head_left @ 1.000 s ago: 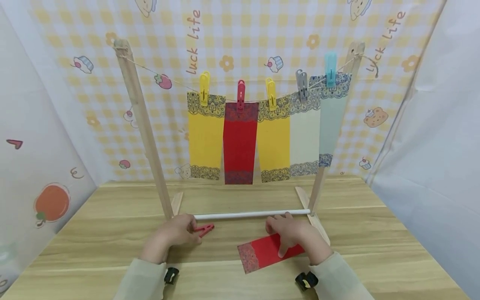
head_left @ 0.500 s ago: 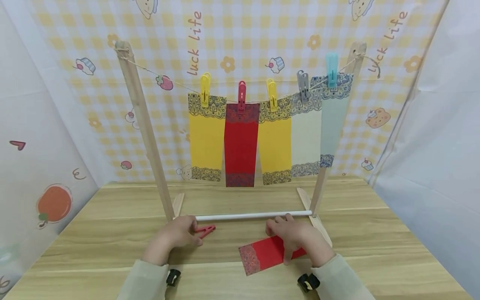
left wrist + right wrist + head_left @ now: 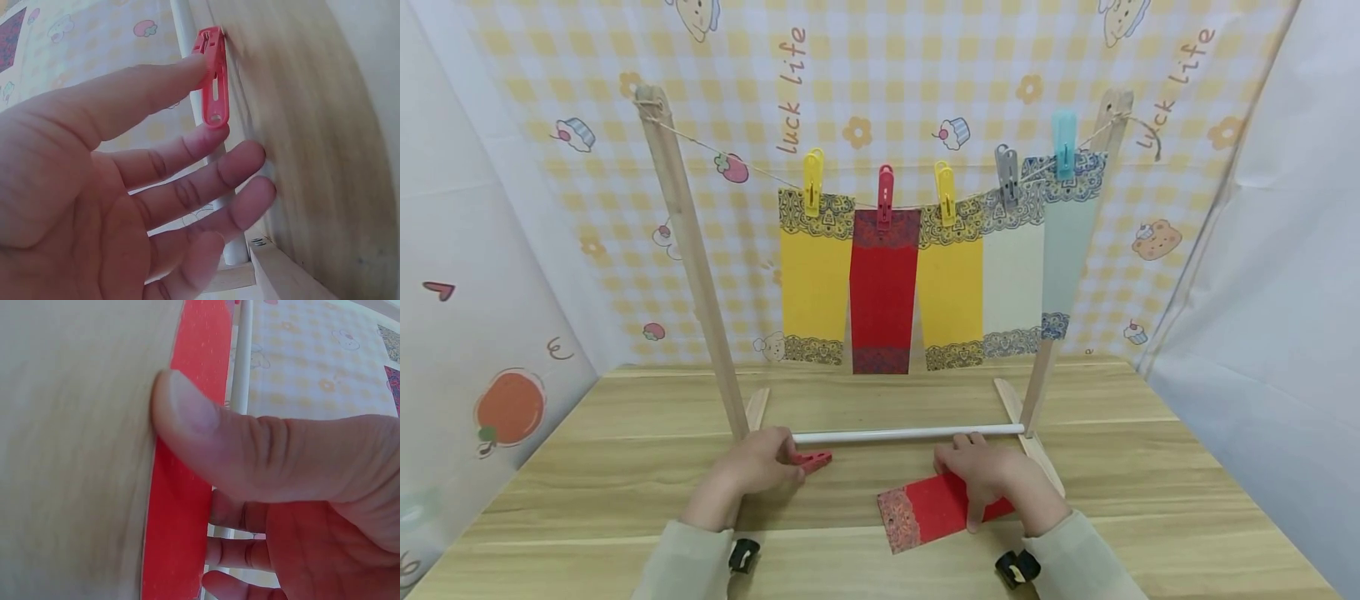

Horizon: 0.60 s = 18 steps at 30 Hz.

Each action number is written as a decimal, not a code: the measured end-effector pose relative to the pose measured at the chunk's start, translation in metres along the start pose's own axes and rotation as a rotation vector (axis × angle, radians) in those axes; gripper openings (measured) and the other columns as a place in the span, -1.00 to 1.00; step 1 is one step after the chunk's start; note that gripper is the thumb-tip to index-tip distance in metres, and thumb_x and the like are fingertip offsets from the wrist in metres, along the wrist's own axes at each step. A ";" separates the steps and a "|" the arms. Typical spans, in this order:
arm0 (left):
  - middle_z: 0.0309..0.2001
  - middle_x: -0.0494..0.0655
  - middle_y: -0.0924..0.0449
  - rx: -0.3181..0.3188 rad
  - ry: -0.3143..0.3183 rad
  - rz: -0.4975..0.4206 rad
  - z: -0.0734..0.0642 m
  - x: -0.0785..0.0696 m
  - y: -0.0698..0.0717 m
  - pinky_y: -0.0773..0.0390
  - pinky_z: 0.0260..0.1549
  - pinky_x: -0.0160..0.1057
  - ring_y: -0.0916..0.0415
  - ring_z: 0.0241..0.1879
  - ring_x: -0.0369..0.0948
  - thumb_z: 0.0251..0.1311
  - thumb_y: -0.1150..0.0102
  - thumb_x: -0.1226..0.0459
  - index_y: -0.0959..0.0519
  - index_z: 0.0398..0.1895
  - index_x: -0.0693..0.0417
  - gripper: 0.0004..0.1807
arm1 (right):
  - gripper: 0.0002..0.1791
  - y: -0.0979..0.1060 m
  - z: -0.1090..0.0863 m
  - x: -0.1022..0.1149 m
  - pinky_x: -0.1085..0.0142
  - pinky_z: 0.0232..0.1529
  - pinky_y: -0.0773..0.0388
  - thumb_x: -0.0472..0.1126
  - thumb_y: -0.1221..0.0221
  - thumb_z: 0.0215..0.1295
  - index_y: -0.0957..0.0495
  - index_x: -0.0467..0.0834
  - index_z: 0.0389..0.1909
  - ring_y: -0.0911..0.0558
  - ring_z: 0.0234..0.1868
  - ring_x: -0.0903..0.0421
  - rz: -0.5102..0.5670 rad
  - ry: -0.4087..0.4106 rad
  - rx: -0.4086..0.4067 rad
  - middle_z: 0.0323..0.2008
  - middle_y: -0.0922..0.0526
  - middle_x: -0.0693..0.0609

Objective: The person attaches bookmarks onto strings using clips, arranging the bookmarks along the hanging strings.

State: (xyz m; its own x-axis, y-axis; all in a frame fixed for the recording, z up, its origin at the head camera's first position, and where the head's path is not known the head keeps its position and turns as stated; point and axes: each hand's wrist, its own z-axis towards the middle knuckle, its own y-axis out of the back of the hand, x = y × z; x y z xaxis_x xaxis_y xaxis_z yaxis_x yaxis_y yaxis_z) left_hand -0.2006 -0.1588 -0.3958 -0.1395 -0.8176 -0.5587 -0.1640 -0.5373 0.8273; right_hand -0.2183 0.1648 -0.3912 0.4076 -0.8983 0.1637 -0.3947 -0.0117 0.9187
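My left hand pinches a red clothespin between thumb and index finger, just above the tabletop. Its other fingers are loosely bent and touch nothing else that I can make out. On the table at right lies a red paper card with a patterned band at its left end. My right hand grips this card across its width, thumb on the near edge and fingers at the far edge. The palm hides part of the card's right end in the head view.
Behind the hands stands a wooden frame with a white rod low across it. From its sagging string hang several patterned cards, among them a red card, held by clothespins, including a light blue clothespin.
The two arms of the red clothespin look closer together in my left hand than before. My right thumb has shifted slightly on the red card, then stays put. The hanging cards are unchanged.
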 end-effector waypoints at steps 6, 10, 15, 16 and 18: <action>-0.35 -0.07 -0.63 -0.029 -0.028 -0.016 0.001 -0.001 0.003 -0.58 -0.29 -0.18 -0.53 -0.32 -0.18 0.01 -0.42 0.34 -0.58 -0.32 0.19 -0.78 | -0.32 0.000 0.000 0.001 0.12 -0.04 -0.49 -0.23 -0.65 -0.31 -0.41 0.07 -0.19 -0.35 -0.01 0.09 0.017 0.004 -0.015 -0.18 -0.41 0.10; -0.39 -0.08 -0.63 -0.044 -0.036 -0.034 0.002 -0.003 0.005 -0.57 -0.35 -0.23 -0.53 -0.37 -0.20 0.01 -0.42 0.36 -0.60 -0.34 0.20 -0.82 | -0.34 0.001 0.000 0.002 0.02 -0.02 -0.37 -0.18 -0.64 -0.27 -0.40 0.10 -0.19 -0.41 -0.01 0.10 0.007 -0.006 -0.038 -0.17 -0.47 0.14; -0.39 -0.09 -0.64 -0.064 -0.038 -0.053 0.003 -0.004 0.004 -0.57 -0.36 -0.25 -0.53 -0.38 -0.22 0.03 -0.41 0.36 -0.60 -0.34 0.18 -0.83 | -0.44 0.002 0.001 0.002 0.01 0.01 -0.27 -0.19 -0.58 -0.13 -0.42 0.13 -0.20 -0.50 -0.07 0.18 0.072 -0.005 -0.049 -0.24 -0.56 0.23; -0.39 -0.09 -0.64 -0.066 -0.049 -0.057 0.003 -0.004 0.003 -0.58 -0.35 -0.25 -0.54 -0.37 -0.22 0.03 -0.41 0.36 -0.60 -0.33 0.19 -0.83 | -0.46 0.002 0.001 0.002 0.02 0.02 -0.26 -0.20 -0.56 -0.10 -0.43 0.14 -0.19 -0.50 -0.08 0.19 0.096 -0.004 -0.046 -0.26 -0.57 0.24; -0.38 -0.09 -0.65 -0.078 -0.053 -0.066 0.004 -0.004 0.002 -0.58 -0.33 -0.24 -0.54 -0.36 -0.22 0.04 -0.41 0.36 -0.60 -0.32 0.18 -0.82 | -0.49 0.002 0.001 0.002 0.02 0.05 -0.26 -0.25 -0.53 -0.06 -0.43 0.14 -0.19 -0.50 -0.09 0.21 0.136 0.008 -0.045 -0.28 -0.57 0.24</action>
State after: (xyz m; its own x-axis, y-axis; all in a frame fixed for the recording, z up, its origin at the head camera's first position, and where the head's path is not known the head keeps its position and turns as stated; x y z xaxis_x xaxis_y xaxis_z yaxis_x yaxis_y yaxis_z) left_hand -0.2045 -0.1555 -0.3922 -0.1826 -0.7688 -0.6129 -0.0985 -0.6059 0.7894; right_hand -0.2190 0.1627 -0.3892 0.3594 -0.8869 0.2902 -0.4094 0.1296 0.9031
